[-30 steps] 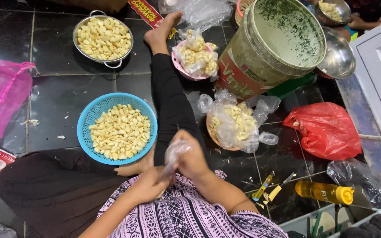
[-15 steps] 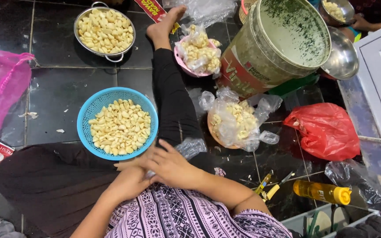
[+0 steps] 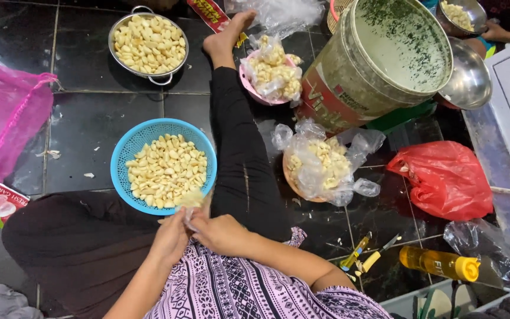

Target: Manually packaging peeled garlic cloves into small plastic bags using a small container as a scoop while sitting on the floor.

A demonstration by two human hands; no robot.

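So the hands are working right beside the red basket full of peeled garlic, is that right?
Not quite: the basket is blue, not red. The head view shows both hands, left and right, working right beside it, and it is full of peeled garlic.

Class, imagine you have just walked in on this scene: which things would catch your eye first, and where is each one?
The blue basket heaped with pale peeled garlic cloves sits on the dark tiled floor at centre left, just above the person's left hand and right hand, which meet over the lap. A big round tin drum stands upper right, and a bright red plastic bag lies at the right.
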